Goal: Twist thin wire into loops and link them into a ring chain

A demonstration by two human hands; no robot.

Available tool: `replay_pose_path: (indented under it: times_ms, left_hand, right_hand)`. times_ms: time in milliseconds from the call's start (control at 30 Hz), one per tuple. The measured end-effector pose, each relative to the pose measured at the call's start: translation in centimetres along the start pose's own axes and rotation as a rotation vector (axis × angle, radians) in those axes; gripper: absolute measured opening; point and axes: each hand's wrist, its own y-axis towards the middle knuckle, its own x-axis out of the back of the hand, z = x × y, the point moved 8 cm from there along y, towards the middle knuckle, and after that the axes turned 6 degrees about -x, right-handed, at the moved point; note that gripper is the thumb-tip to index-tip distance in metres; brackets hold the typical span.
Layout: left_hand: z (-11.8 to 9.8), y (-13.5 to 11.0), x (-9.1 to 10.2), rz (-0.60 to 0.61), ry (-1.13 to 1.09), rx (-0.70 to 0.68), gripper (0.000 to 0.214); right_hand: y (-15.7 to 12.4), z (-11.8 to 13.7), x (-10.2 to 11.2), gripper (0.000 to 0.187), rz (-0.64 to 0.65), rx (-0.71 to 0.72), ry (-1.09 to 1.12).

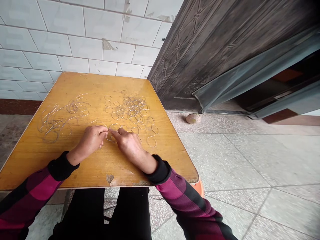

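A white tiled wall [50,43] is rising ahead, w/ a dark door [200,50] standing ajar on the right, above a wood bench [82,166]. Thin wire loops [131,110] are lying in a loose cluster mid-bench, and a tangled wire heap [62,116] is sitting to the left. The left hand [91,140] is curling, maybe pinching wire; can't tell for sure. The right hand [128,146] is reaching across, index finger extended toward a small loop [113,131] between the hands. That loop's long axis is running approx L-R, pointing at the left hand. Best keeping fingers low & close on the wire to avoid kinks.
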Motion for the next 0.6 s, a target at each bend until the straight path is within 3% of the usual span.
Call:
replay_pose_path:
  times_ms: [367,500,600]
  left_hand:
    - [-0.7,0.22,-0.71,0.126,0.362,-0.086,0.025]
    - [-0.78,0.28,-0.79,0.141,0.475,-0.084,0.025]
    - [-0.76,0.35,-0.53,0.106,0.513,-0.13,0.023]
  right_hand:
    - [-0.24,0.81,0.04,0.033,0.134,0.009,-0.011]
    - [-0.13,0.69,-0.6,0.033,0.089,0.015,0.078]
    - [0.11,0.06,-0.45,0.03,-0.025,-0.008,0.302]
